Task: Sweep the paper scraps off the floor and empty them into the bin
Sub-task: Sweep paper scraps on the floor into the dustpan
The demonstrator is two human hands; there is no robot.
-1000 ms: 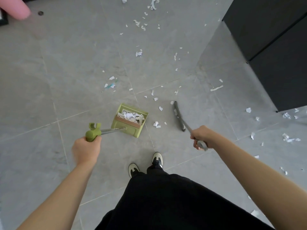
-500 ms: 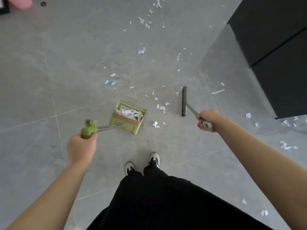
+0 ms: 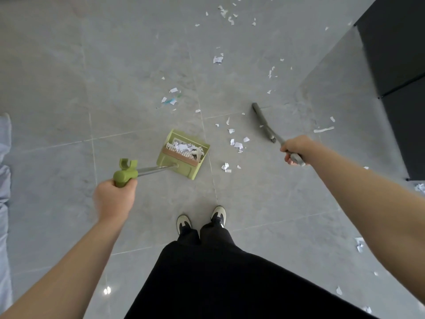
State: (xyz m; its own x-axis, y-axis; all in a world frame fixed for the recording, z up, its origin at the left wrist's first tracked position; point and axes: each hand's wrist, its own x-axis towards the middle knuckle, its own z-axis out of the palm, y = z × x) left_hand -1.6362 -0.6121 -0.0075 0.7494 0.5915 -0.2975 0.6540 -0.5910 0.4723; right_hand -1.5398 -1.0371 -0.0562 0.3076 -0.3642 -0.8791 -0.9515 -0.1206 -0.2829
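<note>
A green dustpan (image 3: 184,168) stands on the grey tiled floor with white paper scraps (image 3: 184,148) inside it. My left hand (image 3: 113,199) grips the green end of its long metal handle. My right hand (image 3: 295,149) grips the grey handle of a broom whose dark head (image 3: 262,122) lies on the floor to the right of the pan. A small cluster of scraps (image 3: 236,143) lies between the broom head and the pan. More scraps (image 3: 218,59) are scattered farther ahead. No bin is in view.
A black cabinet (image 3: 400,65) fills the upper right, with scraps (image 3: 324,129) near its base. My two shoes (image 3: 200,221) stand just behind the dustpan. A pale blue cloth-like thing (image 3: 4,180) runs along the left edge. Further scraps (image 3: 359,244) lie at the right.
The broom head has swung out to the right, away from the dustpan, and now lies slanted. The dustpan has stayed in place. The view has tilted down and left.
</note>
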